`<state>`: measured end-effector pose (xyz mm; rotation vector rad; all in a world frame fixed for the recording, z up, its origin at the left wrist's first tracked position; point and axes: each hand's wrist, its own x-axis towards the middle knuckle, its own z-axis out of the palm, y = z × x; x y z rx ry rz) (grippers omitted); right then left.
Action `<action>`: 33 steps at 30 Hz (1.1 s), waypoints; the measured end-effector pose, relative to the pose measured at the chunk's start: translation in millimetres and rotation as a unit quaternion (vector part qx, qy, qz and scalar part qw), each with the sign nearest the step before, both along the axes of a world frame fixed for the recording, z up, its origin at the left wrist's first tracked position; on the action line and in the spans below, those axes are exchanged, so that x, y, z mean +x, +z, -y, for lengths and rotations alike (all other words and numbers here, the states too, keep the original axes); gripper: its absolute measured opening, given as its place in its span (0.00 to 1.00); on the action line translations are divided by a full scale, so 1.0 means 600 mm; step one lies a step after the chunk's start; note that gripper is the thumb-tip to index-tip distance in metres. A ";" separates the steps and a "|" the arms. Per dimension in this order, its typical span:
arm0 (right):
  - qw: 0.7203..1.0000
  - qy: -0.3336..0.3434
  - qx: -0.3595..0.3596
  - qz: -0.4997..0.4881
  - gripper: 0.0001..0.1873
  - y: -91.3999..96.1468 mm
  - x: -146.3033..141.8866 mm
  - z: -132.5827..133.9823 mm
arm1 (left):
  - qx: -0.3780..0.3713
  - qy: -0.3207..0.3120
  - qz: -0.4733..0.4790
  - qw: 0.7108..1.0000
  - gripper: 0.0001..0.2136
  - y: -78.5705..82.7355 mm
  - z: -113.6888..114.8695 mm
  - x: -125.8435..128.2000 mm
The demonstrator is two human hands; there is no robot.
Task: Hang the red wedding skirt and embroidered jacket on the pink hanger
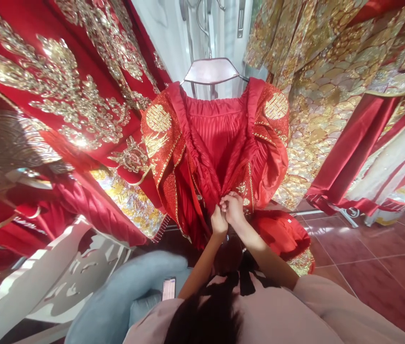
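A red dress [220, 124] with gathered neckline and gold-trimmed puffed sleeves hangs in front of me from a hanger [211, 71] with a pale, wide panel. My left hand [218, 220] is closed on the fabric at the bottom of the dress's V-shaped front opening. Right beside it, my right hand [233, 206] pinches the same spot, fingers curled together. The two hands touch or nearly touch. Any small fastening between the fingertips is hidden.
Red cloth with silver beading [80, 95] hangs at left, gold sequined garments [317, 105] at right. A white carved panel [69, 267] stands lower left. On the blue-grey seat [127, 282] lies a phone [168, 288]. Reddish tiles [378, 258] cover the floor.
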<state>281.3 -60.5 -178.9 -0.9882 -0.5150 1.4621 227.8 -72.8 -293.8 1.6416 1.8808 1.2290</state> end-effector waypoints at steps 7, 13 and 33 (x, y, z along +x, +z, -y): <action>0.983 -0.069 0.172 -0.011 0.14 0.175 -0.014 -0.068 | 0.050 0.019 -0.023 0.998 0.13 -0.010 -0.022 -0.002; 0.958 -0.086 0.271 0.042 0.10 0.153 -0.045 -0.057 | 0.087 0.029 -0.022 0.996 0.20 -0.028 -0.031 -0.004; 0.893 0.048 0.274 0.354 0.11 0.090 0.036 0.020 | 0.190 0.103 -0.005 0.976 0.22 0.081 -0.001 -0.086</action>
